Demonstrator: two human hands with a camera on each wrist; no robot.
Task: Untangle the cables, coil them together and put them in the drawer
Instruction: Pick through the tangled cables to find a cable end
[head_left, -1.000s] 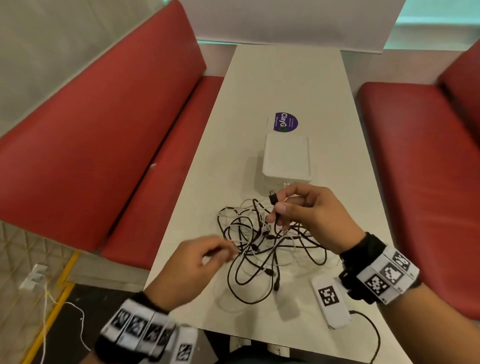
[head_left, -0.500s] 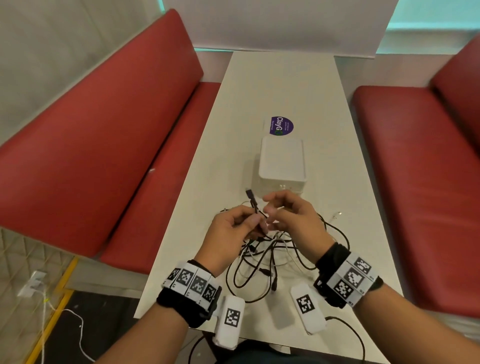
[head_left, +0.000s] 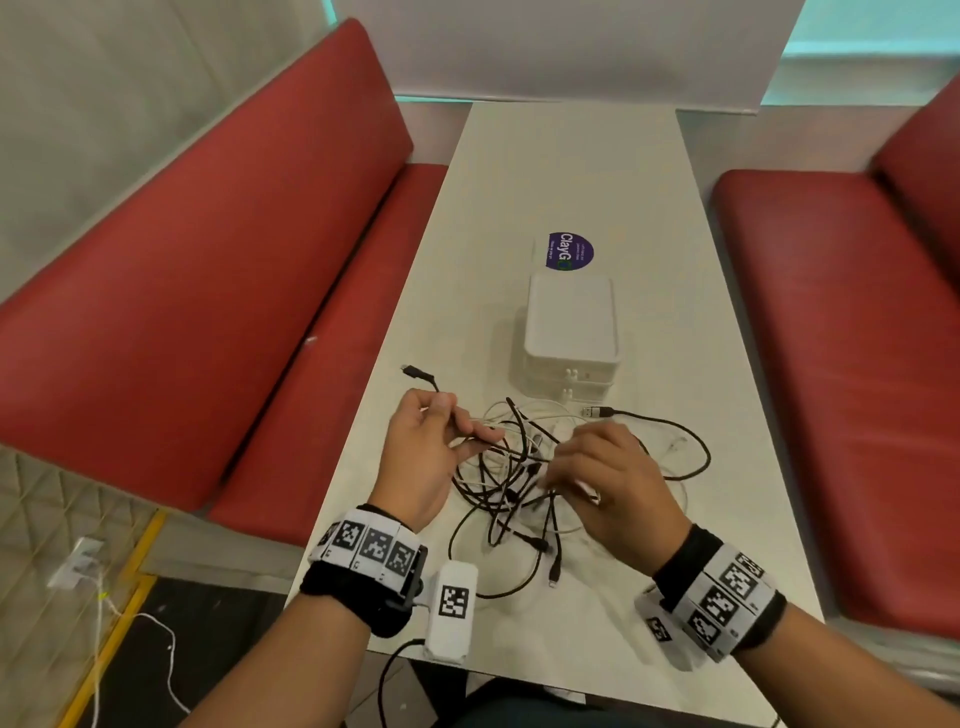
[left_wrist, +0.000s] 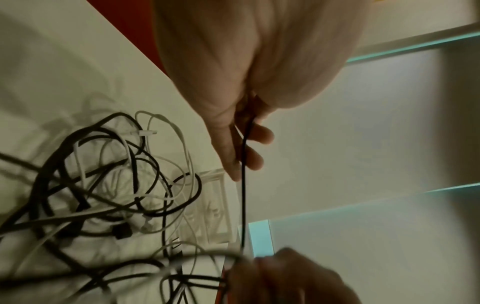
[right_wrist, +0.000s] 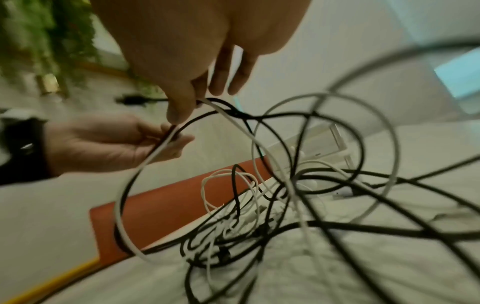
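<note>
Left hand (head_left: 423, 457) pinching thin black cable (left_wrist: 243, 185); right hand (head_left: 610, 486) gripping tangled black-and-white cable heap (head_left: 519, 483); risking tightened knots between hands.

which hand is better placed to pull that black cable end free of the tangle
Left, probably. The left hand already pinches the black cable near its free plug, which points away from the tangle. The right hand holds strands within the tangle, so it suits bracing.

One legible text only — "ClayGo" in white letters on a round purple sticker (head_left: 570, 251) stuck to the desk (head_left: 519, 171). Smaller lines on the sticker are too fine to read — the wrist bands (head_left: 371, 545) carry square coded markers, no words.
</note>
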